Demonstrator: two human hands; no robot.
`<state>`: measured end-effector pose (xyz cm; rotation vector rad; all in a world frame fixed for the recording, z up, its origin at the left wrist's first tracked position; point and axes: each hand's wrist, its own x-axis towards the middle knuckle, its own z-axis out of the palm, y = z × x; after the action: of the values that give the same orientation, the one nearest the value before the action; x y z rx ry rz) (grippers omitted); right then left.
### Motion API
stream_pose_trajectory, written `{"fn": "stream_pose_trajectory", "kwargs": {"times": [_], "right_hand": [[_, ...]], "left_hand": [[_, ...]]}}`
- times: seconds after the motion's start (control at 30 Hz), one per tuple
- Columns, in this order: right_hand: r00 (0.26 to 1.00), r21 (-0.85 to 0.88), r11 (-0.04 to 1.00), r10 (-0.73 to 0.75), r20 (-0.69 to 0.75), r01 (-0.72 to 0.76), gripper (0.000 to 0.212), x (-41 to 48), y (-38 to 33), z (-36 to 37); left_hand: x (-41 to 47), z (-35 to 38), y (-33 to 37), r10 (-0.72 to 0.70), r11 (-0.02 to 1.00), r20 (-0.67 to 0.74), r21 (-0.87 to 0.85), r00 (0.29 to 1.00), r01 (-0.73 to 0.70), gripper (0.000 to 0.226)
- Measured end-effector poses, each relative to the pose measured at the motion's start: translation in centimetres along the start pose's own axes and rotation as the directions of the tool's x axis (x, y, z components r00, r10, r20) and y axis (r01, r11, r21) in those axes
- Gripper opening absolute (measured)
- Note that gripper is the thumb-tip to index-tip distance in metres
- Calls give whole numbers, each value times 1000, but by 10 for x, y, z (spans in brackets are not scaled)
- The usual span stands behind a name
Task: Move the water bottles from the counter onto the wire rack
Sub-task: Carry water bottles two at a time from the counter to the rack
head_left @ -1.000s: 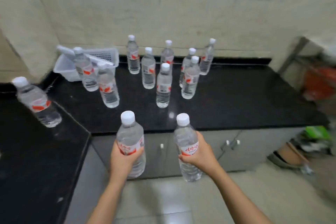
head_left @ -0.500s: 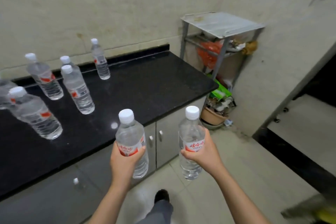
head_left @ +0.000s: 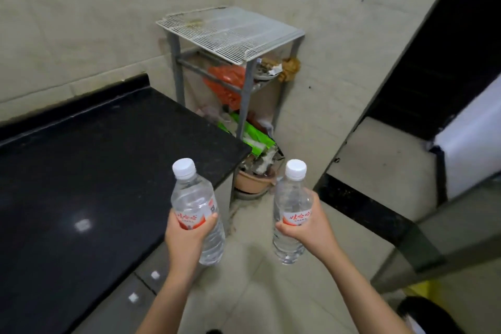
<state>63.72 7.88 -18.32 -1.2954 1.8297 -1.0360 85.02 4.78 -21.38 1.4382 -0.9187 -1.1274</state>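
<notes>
red 娃哈哈 script on label of left bottle, same on right bottle

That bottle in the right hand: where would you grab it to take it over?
Probably the neck just under the white cap, coming from above. The bottle stands upright and the right hand wraps its labelled middle, so only the narrow top and the base are free, and the top faces you.

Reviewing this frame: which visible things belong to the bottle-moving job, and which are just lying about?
Job: left hand gripping the left bottle; right hand gripping the right bottle; wire rack; black counter.
Lying about: red bag under the rack's top shelf; green packaging lower down; brown basin on the floor.
</notes>
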Motion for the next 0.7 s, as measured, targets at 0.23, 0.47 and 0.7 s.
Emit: {"fn": "stream_pose_trajectory", "kwargs": {"times": [0.23, 0.47, 0.7], "right_hand": [[965, 47, 987, 162, -207, -156, 68, 59, 53, -67], [978, 90, 994, 77, -194, -61, 66, 177, 67, -151], [991, 170, 976, -129, -41, 134, 63, 306, 26, -217]], "left_hand": [[45, 110, -6, -16, 994, 159, 113, 987, -2, 61], [93, 236, 21, 89, 986, 129, 127, 988, -106, 69], [133, 328, 95, 278, 960, 57, 21, 959, -280, 64]]}}
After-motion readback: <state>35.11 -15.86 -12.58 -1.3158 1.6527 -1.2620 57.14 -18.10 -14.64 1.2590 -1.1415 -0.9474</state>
